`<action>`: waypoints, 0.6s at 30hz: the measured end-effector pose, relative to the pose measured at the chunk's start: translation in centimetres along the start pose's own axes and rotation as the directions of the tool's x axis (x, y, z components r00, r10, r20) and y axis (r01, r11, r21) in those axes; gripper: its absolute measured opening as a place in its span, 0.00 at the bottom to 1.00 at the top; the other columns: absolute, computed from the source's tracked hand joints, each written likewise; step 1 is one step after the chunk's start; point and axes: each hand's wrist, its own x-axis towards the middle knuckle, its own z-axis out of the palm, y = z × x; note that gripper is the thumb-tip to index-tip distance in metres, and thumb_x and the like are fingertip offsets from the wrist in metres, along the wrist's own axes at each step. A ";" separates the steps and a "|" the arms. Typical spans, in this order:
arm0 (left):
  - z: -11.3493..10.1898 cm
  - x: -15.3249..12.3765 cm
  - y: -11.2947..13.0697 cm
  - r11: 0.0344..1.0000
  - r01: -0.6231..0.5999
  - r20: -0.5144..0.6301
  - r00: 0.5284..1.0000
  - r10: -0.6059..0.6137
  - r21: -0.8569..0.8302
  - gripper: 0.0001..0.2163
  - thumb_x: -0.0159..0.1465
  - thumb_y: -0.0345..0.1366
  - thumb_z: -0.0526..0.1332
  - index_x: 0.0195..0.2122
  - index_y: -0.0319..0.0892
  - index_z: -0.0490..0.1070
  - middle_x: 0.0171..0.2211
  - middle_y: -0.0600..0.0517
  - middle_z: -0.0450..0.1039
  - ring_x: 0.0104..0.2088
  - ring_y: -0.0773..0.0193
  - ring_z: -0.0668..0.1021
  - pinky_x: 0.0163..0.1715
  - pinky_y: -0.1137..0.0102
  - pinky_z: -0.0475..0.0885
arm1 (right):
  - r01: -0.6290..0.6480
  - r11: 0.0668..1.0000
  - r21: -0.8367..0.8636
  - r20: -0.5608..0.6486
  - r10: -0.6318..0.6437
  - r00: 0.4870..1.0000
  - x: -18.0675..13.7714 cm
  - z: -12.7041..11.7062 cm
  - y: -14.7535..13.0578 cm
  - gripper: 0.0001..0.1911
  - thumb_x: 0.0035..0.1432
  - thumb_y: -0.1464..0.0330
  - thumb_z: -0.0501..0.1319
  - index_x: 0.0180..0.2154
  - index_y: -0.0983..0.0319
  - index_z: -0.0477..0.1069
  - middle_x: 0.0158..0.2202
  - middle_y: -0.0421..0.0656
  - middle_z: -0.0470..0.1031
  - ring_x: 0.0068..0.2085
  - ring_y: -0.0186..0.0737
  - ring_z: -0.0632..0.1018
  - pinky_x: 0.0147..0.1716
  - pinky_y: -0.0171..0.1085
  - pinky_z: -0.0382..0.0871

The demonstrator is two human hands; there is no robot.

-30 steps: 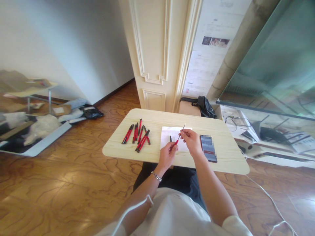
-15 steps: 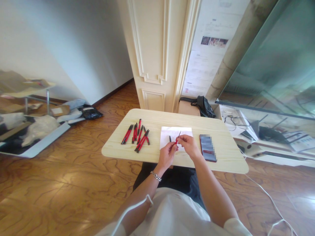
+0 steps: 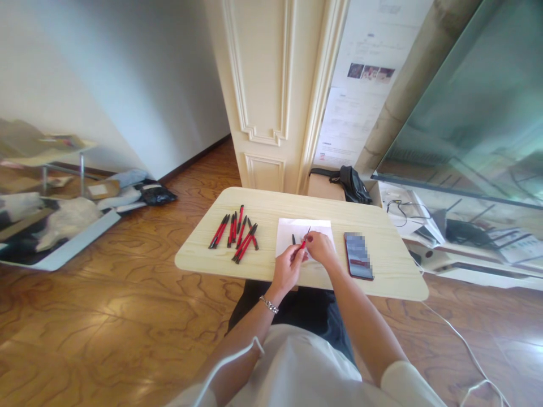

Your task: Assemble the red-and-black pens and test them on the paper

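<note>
Over the paper [image 3: 285, 230], your left hand [image 3: 289, 265] pinches a red barrel [image 3: 302, 245] between its fingers; your right hand [image 3: 321, 247] is at its upper end, grip unclear. Pens [image 3: 237, 234] lie left of the paper, the phone [image 3: 356, 255] right.

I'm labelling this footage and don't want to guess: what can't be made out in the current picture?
All in the head view:
Red barrel: lower end hidden by the left hand.
Right hand: its fingertips' exact hold is too small and blurred.
Phone: part of its screen is covered by pixel blocks.
Wall sheets: small print too blurred to read.
</note>
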 end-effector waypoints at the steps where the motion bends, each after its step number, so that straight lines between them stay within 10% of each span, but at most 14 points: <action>1: 0.0 0.0 -0.1 1.000 -0.002 -0.003 1.000 0.002 0.010 0.17 0.63 0.47 0.58 0.45 0.39 0.71 0.36 0.46 0.78 0.36 0.59 0.81 0.39 0.66 0.76 | -0.025 0.997 -0.079 0.013 0.026 1.000 0.2 0.3 -0.4 0.12 0.55 0.62 0.58 0.36 0.61 0.75 0.38 0.47 0.77 0.40 0.43 0.76 0.38 0.37 0.64; 18: 0.0 0.0 -0.3 0.999 -0.024 -0.012 1.000 0.025 0.028 0.16 0.64 0.46 0.57 0.46 0.40 0.70 0.39 0.46 0.77 0.37 0.58 0.80 0.40 0.65 0.76 | 0.005 0.980 -0.199 0.053 0.005 0.999 0.0 1.0 -0.6 0.12 0.59 0.60 0.57 0.39 0.60 0.74 0.41 0.48 0.75 0.40 0.41 0.75 0.36 0.35 0.63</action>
